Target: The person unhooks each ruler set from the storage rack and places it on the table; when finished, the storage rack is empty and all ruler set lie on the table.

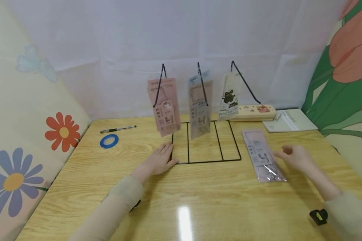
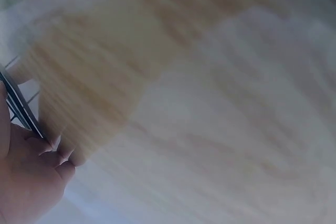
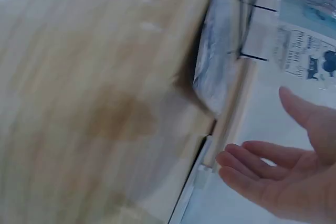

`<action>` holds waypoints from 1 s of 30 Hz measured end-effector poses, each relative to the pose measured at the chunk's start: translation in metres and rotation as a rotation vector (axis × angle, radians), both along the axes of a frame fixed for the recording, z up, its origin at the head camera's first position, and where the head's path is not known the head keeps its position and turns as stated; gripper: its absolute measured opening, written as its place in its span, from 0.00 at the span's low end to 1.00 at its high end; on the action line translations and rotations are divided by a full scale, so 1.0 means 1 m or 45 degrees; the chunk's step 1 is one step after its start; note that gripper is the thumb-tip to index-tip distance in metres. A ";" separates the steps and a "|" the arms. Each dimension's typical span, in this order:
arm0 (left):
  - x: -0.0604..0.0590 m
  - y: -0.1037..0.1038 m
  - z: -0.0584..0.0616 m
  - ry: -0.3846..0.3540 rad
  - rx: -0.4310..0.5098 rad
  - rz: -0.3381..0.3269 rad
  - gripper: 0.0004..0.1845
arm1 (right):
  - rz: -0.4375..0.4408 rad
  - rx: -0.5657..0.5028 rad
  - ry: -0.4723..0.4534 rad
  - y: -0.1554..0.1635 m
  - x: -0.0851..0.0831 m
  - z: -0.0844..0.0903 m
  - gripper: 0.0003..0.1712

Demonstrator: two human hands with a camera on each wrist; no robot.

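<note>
My left hand [image 1: 160,159] holds the front left corner of a black wire display rack [image 1: 206,162], its thumb over the front bar. In the left wrist view, that hand's bent fingers [image 2: 50,158] are against the dark wire. My right hand [image 1: 295,157] is held just right of a pink plastic packet [image 1: 262,155] that lies on the table. Its fingers [image 3: 247,166] are loosely bent around nothing, with the thumb apart. On the rack's hooks hang pink packets [image 1: 166,107], a pink-and-blue group of packets [image 1: 200,110] and a pale cat-printed packet [image 1: 229,97].
A cream pencil case [image 1: 253,113] and a white notebook or box [image 1: 289,120] lie at the back right. To the left are a pen [image 1: 117,129] and a blue tape roll [image 1: 109,141]. White cloth [image 1: 123,50] hangs behind the wooden table [image 1: 157,207].
</note>
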State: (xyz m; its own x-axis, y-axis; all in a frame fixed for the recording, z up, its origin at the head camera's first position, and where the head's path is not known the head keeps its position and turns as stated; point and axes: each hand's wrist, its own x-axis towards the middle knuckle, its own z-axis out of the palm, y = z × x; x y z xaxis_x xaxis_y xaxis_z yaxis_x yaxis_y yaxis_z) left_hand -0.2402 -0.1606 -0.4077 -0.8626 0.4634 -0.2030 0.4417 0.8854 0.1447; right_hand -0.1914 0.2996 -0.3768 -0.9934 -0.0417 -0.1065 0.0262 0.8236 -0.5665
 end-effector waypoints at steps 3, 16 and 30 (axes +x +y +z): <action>-0.001 -0.001 0.000 -0.004 0.006 0.001 0.39 | 0.042 -0.015 0.063 -0.008 -0.007 0.009 0.44; -0.003 -0.001 0.003 0.016 -0.005 -0.014 0.39 | 0.054 -0.563 0.017 -0.044 -0.077 0.025 0.54; -0.001 0.001 -0.001 -0.018 0.017 -0.002 0.39 | 0.048 -0.775 -0.012 -0.096 -0.126 0.031 0.50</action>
State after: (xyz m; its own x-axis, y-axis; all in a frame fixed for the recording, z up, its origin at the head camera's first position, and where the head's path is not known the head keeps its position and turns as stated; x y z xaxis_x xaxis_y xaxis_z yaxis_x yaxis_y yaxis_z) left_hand -0.2413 -0.1597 -0.4090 -0.8590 0.4673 -0.2091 0.4405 0.8828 0.1632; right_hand -0.3178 0.2038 -0.3456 -0.9892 -0.1329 -0.0616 0.0109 0.3525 -0.9357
